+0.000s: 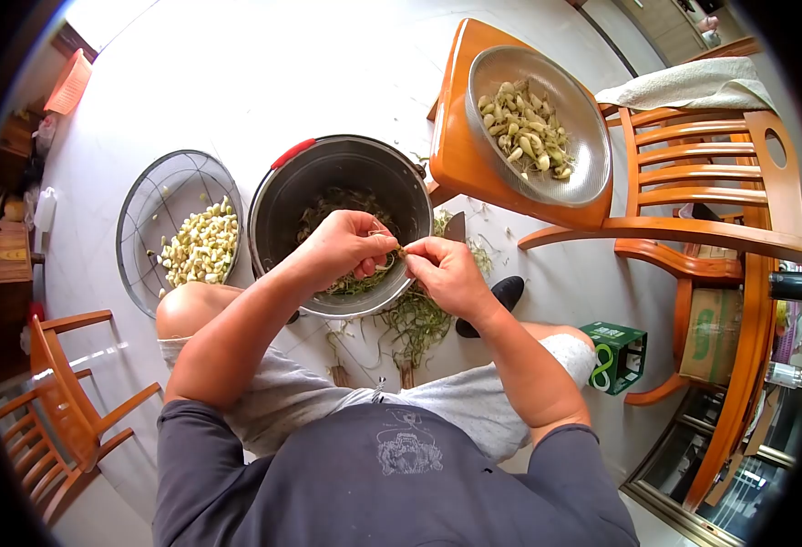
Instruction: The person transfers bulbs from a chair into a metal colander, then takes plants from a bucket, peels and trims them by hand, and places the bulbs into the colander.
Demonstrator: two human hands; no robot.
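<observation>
Left hand [346, 246], right hand [448, 273]: fingers are pinching one garlic-like piece [401, 251] between them; it is hanging over bucket [351, 159], right side; slackening pinch could be losing it among trimmings [351, 285].

Bucket [276, 208] dark grey, grip [293, 154] red; held piece [401, 251] perhaps greenish.

Dark grey short-sleeved T-shirt [365, 501] with a pale line print [408, 448] toward twelve o'clock, light grey shorts [465, 394], black shoe [508, 293] at one o'clock.
</observation>
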